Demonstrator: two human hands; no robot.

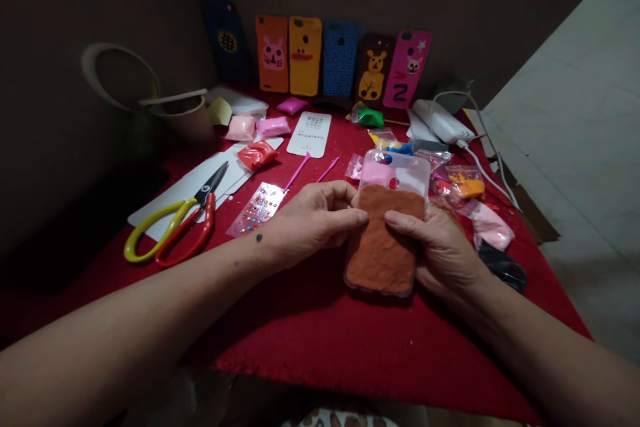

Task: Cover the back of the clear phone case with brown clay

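Observation:
A clear phone case (395, 177) is held above the red table (310, 327), its lower part covered by a flat layer of brown clay (380, 247). My left hand (313, 220) grips the case's left edge, thumb pressed on the clay. On the right edge, my right hand (443, 247) holds it too, thumb lying on the clay. Both hands are closed around the case.
Scissors (175, 223) with yellow and red handles lie at left on white card. A gem sticker sheet (257, 208), pink tools (297, 172) and several clay packets (256, 155) are scattered behind. Decorated phone cases (305, 57) lean on the back wall. A white charger (440, 121) and cable sit at right.

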